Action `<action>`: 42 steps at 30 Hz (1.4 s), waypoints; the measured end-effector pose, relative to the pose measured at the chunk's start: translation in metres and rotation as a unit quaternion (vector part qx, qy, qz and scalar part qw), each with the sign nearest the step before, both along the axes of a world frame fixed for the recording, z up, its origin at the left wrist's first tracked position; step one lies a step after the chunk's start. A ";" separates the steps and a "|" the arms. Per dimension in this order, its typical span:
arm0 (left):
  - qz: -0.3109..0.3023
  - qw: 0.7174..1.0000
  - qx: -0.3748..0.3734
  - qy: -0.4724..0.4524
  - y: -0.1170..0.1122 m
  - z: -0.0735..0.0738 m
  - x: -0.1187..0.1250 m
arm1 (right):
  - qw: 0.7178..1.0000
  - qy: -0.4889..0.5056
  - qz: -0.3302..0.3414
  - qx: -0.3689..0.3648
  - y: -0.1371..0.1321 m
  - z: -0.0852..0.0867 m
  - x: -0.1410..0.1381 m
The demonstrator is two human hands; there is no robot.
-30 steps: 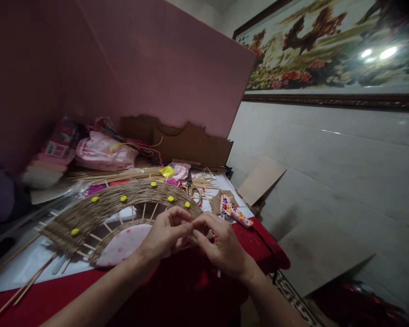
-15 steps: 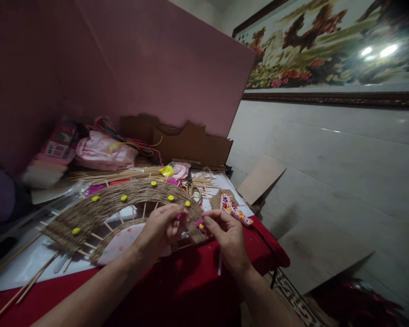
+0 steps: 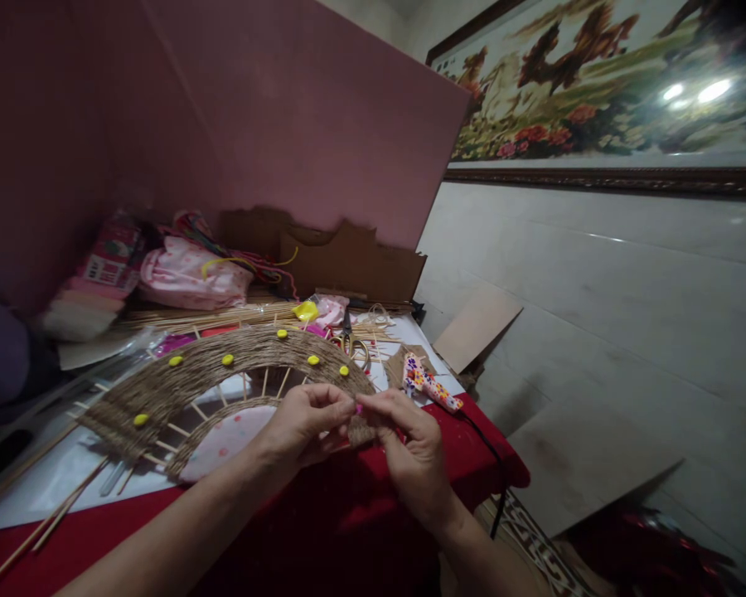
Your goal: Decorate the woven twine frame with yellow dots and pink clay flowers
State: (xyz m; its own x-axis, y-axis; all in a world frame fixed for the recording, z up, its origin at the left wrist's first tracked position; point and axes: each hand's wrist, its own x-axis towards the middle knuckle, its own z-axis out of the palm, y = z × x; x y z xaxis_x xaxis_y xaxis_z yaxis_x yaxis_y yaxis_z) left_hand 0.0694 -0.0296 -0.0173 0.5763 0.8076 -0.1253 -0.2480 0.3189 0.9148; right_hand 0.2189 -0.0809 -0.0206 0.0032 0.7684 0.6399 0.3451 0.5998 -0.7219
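A fan-shaped panel (image 3: 205, 377), woven from brown twine over thin sticks, lies on the table. Along its band sit several yellow clay dots (image 3: 227, 360). Over the panel's right end my two hands meet at the fingertips. My left hand (image 3: 314, 421) is closed in a pinch, its curled fingers hiding most of what they hold. My right hand (image 3: 410, 444) pinches from the other side. A small bit of pink clay (image 3: 359, 409) shows between the fingertips. The pink and yellow flower on the panel's right end is covered by my hands.
Gold-handled scissors (image 3: 351, 344) lie behind the panel. A flower-patterned glue gun (image 3: 432, 385) rests on cardboard at the right, its black cord (image 3: 501, 473) running over the red cloth (image 3: 323, 522). Thin sticks (image 3: 192, 317) and a pink cloth bundle (image 3: 192, 274) are at the back.
My left hand has moved right, bringing its pink clay up to my right hand. My right hand has turned inward and lowered slightly, and the clay flower is now hidden.
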 end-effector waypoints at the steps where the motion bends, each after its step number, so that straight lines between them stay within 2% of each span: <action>1: -0.002 1.000 0.001 -0.014 0.000 0.000 0.000 | 1.000 0.005 -0.005 -0.008 0.000 0.000 0.000; 6: -0.008 1.000 0.003 -0.005 0.000 -0.002 0.001 | 1.000 -0.005 -0.026 -0.009 -0.001 -0.001 -0.003; 15: -0.011 0.999 -0.006 -0.051 -0.001 0.000 0.002 | 0.992 -0.044 -0.084 0.087 0.000 -0.002 -0.005; 19: -0.009 1.000 0.002 0.003 -0.002 0.002 0.002 | 0.986 -0.084 -0.096 0.108 0.000 -0.009 -0.005; 22: -0.005 1.000 0.007 0.025 -0.003 0.002 0.000 | 0.988 -0.095 -0.079 0.092 -0.001 -0.010 -0.004; 25: -0.009 1.000 -0.002 0.021 -0.002 0.001 -0.001 | 0.995 -0.056 -0.052 0.063 -0.002 -0.006 -0.002; 31: -0.035 0.999 0.002 0.016 -0.001 -0.004 0.001 | 0.996 -0.038 -0.053 0.055 -0.002 0.001 0.001; 36: -0.018 0.999 -0.021 -0.020 -0.003 0.000 0.001 | 0.991 -0.020 -0.106 0.083 -0.004 0.000 0.003; 42: 0.014 0.998 -0.054 -0.016 -0.006 0.009 -0.001 | 0.991 -0.016 -0.116 0.068 -0.003 0.000 0.007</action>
State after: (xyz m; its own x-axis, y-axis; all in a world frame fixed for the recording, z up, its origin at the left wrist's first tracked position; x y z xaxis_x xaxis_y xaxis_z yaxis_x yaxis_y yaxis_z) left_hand 0.0685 -0.0351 -0.0080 0.5580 0.8066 -0.1949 -0.2872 0.4080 0.8666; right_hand 0.2255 -0.0844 -0.0204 0.1479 0.6561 0.7401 0.5067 0.5923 -0.6264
